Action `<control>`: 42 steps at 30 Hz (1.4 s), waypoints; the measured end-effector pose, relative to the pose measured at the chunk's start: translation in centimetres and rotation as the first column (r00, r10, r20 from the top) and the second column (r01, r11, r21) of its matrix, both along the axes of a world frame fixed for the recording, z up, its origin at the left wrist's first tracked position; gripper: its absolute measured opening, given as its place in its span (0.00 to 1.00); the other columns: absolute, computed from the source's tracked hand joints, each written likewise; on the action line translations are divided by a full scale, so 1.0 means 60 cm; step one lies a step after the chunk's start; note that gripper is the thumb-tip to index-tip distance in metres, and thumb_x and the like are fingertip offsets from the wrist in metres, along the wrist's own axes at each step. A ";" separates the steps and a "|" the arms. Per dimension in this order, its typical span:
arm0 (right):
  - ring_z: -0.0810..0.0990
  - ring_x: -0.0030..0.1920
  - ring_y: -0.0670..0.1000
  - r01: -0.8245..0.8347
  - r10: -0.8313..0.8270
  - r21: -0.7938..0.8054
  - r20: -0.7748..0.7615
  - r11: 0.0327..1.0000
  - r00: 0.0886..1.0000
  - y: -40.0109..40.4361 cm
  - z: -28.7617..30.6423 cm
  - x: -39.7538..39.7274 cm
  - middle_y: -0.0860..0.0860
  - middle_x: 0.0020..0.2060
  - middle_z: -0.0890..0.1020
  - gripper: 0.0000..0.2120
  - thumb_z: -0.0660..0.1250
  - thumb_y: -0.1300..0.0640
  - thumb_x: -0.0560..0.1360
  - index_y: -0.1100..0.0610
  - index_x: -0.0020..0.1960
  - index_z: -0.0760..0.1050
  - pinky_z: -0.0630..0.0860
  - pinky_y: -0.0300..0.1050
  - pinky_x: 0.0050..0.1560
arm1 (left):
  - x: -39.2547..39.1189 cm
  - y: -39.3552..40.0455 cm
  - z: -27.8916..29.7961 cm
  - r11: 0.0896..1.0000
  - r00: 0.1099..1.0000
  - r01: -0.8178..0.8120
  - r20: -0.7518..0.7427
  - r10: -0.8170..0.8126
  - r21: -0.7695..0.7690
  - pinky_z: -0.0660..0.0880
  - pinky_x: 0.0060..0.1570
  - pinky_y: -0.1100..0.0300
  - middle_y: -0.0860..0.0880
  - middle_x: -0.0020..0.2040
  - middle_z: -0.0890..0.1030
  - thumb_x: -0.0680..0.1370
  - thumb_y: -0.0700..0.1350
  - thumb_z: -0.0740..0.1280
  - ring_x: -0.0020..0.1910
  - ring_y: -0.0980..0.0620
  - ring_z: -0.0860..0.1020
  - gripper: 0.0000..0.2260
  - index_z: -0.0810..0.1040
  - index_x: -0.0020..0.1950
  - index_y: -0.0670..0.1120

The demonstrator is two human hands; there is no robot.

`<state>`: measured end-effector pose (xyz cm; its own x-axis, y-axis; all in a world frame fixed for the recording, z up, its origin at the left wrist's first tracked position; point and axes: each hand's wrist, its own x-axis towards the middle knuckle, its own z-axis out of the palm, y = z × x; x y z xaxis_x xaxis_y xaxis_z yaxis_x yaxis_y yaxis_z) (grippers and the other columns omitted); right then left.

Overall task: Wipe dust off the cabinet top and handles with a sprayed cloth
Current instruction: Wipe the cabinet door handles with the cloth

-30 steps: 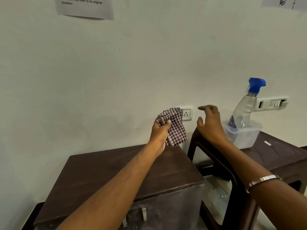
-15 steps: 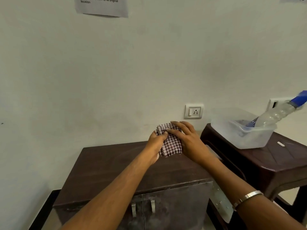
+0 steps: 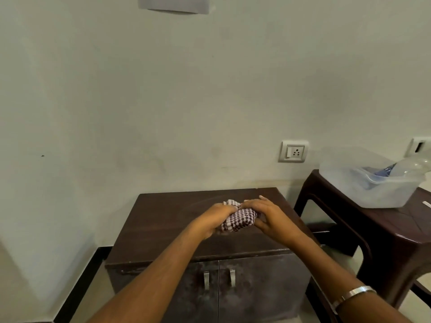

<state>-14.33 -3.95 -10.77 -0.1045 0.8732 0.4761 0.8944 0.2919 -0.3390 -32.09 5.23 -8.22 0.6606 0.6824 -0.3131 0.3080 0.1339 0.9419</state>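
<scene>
The wall (image 3: 163,101) fills most of my view, w/ a sheet of paper (image 3: 173,4) taped up top and a socket (image 3: 293,151) low on the right. Below it sits the cabinet (image 3: 163,220), dark brown top, two doors, right up against the wall. Just beside it on my right is a brown stool (image 3: 396,229) carrying a clear tub (image 3: 373,190), and the spray bottle (image 3: 405,165) is lying tilted inside it, mostly cut off by the frame edge.

Both my hands are over the cabinet top, toward the right-centre. Left hand (image 3: 214,220) is curled tight around one end of the checked cloth (image 3: 238,221); right hand (image 3: 268,214) is cupped over the other end, fingers half bent, thumb underneath. The cloth is bunched between them. Can't tell if it's touching the top or held just above it.

What could go wrong, as I judge it:
- Cloth is a tight wad, so only a small patch would meet the wood; I'd leave dusty streaks unless I flatten it.
- Can't see if it's damp. If too dry, dust just gets pushed around; too wet, smears on the dark top.
- Back edge and corners by the wall are easy to skip bc the reach is long.
- A wide sweep to the right could swing my arm into the stool and knock the tub or bottle.
- Handles (image 3: 219,278) are small and low on the doors, grimy-looking around them; not wiped yet, easy to forget, and a bulky wad won't get behind them.
</scene>
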 end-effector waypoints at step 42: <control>0.81 0.48 0.42 -0.027 -0.282 -0.509 -0.519 0.860 0.807 -0.096 -0.286 -0.085 0.49 0.49 0.81 0.10 0.65 0.48 0.78 0.52 0.56 0.73 0.79 0.38 0.48 | -0.056 -0.103 -0.321 0.947 0.961 -0.238 0.090 0.263 -0.217 0.76 0.49 0.58 0.49 0.50 0.83 0.84 0.46 0.52 0.50 0.51 0.79 0.16 0.80 0.49 0.49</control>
<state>-19.42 -9.68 -27.94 0.1732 0.9828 -0.0635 0.5142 -0.1453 -0.8453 -35.44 -0.94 -27.51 0.5164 0.7608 -0.3930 0.1303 0.3838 0.9142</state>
